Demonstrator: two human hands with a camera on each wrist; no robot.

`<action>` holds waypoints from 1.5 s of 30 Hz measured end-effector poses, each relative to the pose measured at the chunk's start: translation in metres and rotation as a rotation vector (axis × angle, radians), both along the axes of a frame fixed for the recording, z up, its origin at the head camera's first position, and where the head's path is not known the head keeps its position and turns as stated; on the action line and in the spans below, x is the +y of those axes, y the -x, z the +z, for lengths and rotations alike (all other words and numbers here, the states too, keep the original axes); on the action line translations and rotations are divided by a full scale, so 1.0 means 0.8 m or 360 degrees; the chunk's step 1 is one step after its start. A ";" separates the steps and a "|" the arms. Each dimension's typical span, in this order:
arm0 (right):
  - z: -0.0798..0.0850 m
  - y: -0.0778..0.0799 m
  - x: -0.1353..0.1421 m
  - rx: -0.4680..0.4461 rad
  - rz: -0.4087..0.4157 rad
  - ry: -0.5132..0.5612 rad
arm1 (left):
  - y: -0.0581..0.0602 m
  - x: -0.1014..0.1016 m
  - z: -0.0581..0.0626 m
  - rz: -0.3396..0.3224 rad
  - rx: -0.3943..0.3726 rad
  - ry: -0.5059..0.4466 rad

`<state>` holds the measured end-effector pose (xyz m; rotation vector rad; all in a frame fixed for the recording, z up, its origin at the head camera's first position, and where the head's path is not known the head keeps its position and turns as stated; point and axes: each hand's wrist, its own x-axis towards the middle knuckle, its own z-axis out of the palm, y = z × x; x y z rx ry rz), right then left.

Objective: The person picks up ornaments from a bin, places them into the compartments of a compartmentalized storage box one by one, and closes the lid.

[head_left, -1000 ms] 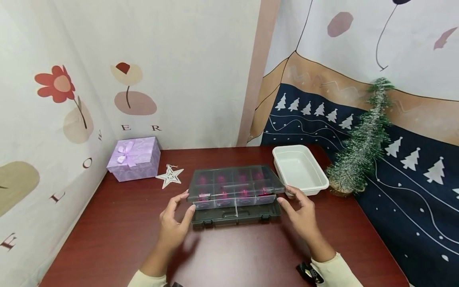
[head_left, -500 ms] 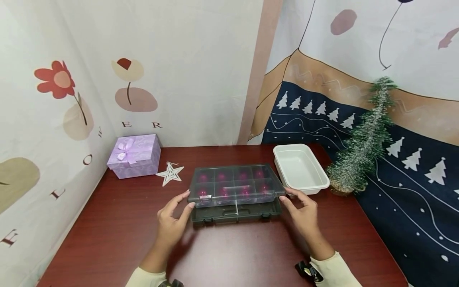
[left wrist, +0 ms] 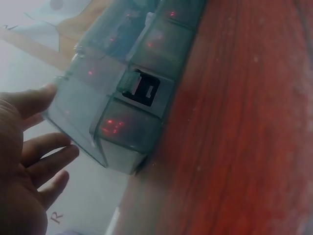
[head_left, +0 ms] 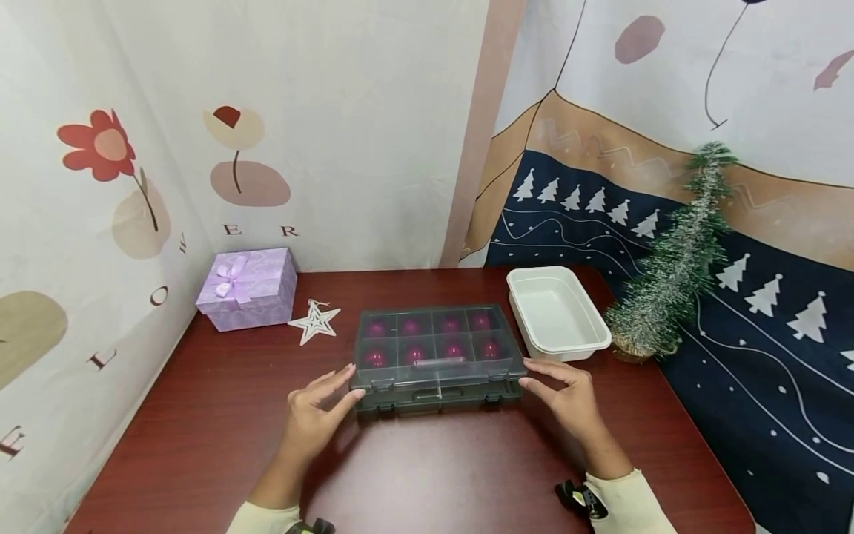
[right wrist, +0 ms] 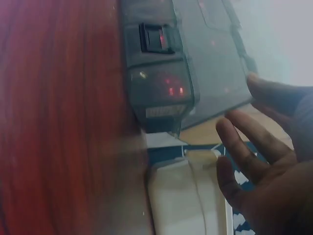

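A clear grey plastic organizer box lies at the middle of the table. Its see-through lid sits low over the compartments, its front edge close above the base. Shiny dark pink balls show through, one per compartment. My left hand pinches the lid's front left corner between thumb and fingers. At the front right corner, my right hand holds the lid the same way. Black latches show on the box front in both wrist views, as does the latch nearest the right hand.
A white tub stands just behind the right hand, beside a frosted artificial tree. To the back left are a white star ornament and a lilac gift box with a bow. Printed cloth walls border the table.
Both hands have brought the lid's front edge down and forward; the gap over the base's front has shrunk. The tub, tree, star and gift box have stayed put.
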<state>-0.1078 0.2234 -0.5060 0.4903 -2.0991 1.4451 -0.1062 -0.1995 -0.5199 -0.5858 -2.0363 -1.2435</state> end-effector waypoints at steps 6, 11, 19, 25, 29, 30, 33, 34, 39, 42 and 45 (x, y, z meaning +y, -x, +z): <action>-0.004 0.004 0.007 -0.0036 0.0105 -0.0073 | -0.002 -0.005 -0.003 0.0034 -0.0141 0.0111; -0.009 0.005 0.011 -0.0066 0.0146 -0.0082 | -0.006 -0.006 -0.002 0.0036 -0.0283 0.0135; -0.012 0.008 0.017 -0.0116 0.0132 -0.0097 | -0.006 -0.006 -0.004 0.0048 -0.0296 0.0209; -0.020 0.011 0.017 -0.0122 0.0159 -0.0075 | -0.004 -0.006 -0.007 0.0092 -0.0221 0.0263; -0.024 0.012 0.016 -0.0105 0.0197 -0.0045 | -0.003 -0.003 -0.009 0.0094 -0.0261 0.0303; -0.025 0.012 0.016 -0.0102 0.0196 -0.0037 | -0.002 -0.002 -0.009 0.0085 -0.0269 0.0306; -0.028 0.013 0.015 -0.0106 0.0189 -0.0035 | 0.000 0.002 -0.009 0.0063 -0.0285 0.0308; -0.029 0.013 0.014 -0.0111 0.0188 -0.0039 | 0.000 0.003 -0.009 0.0062 -0.0296 0.0311; -0.031 0.012 0.012 -0.0165 0.0203 -0.0067 | -0.003 0.003 -0.008 0.0059 -0.0445 0.0360; -0.030 0.011 0.012 -0.0217 0.0211 -0.0099 | -0.003 0.003 -0.008 0.0052 -0.0521 0.0377; -0.029 0.012 0.014 -0.0259 0.0230 -0.0140 | -0.002 0.003 -0.009 0.0045 -0.0548 0.0369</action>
